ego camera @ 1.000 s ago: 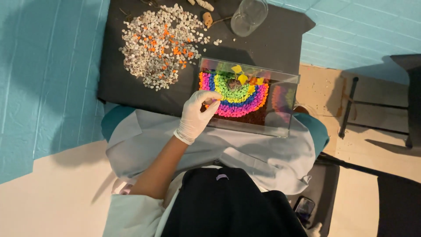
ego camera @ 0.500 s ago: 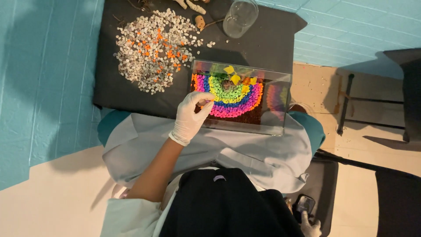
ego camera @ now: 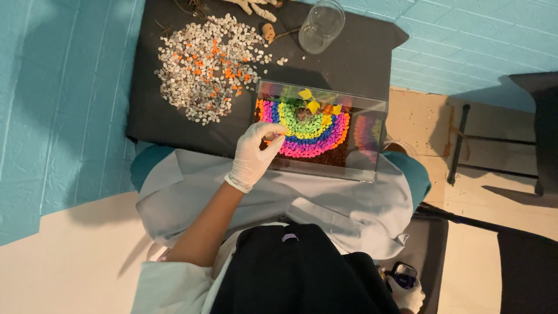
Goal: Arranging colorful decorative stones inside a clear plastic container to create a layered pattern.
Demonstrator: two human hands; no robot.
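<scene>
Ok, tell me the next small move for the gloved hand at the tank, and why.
Probably lower the gloved left hand a little and set its pinch into the pink outer band of the pebble rainbow in the glass tank: the fingertips sit right at the rainbow's left edge.

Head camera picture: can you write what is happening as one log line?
left hand: gloved, fingertips at rainbow pebbles | glass tank: on black table | right hand: low, holding dark object | pebble pile: untouched

I see a clear rectangular glass tank point(ego camera: 325, 131) lying on the black tabletop's near edge, its floor filled with small bright pebbles set in rainbow arcs point(ego camera: 308, 134): pink outermost, then orange, blue, green, with yellow pieces at the centre.
</scene>
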